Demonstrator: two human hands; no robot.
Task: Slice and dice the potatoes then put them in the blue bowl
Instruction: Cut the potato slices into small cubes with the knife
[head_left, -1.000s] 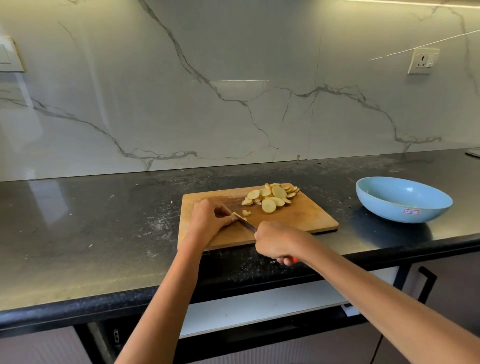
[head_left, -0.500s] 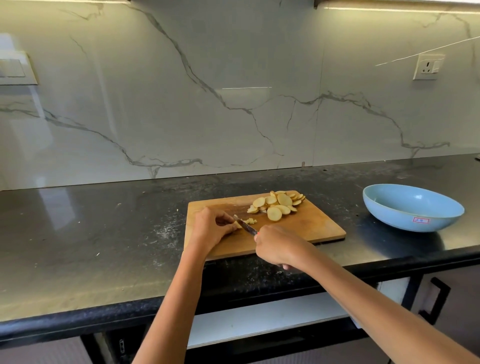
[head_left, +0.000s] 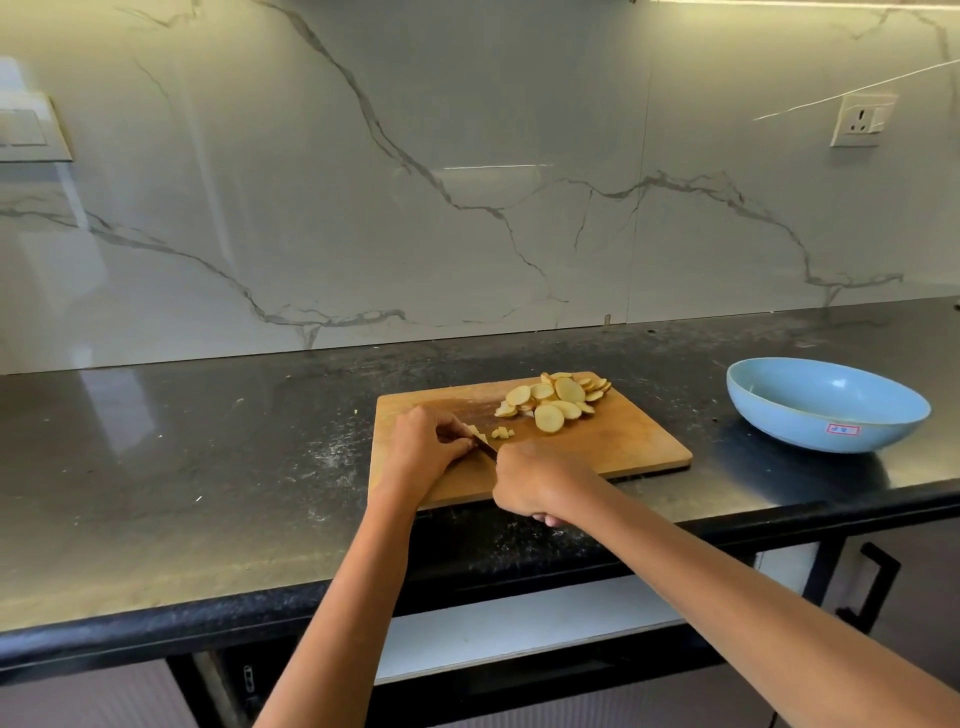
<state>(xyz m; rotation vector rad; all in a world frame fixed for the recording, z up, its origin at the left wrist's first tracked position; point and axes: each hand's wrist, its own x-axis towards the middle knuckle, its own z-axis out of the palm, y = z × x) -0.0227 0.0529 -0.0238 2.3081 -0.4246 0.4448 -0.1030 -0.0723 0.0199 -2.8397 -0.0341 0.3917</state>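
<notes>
Speckled black counter, wooden board

I'm seeing two bare forearms reaching in toward the cutting board, no sleeves showing anywhere up to the frame edge. The left hand and right hand are wearing nothing: no rings, watch, bands or gloves showing.

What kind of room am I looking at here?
Most likely a home kitchen: a black stone counter under a marble-look backsplash, a wall socket, and a wooden cutting board with potato slices.
</notes>
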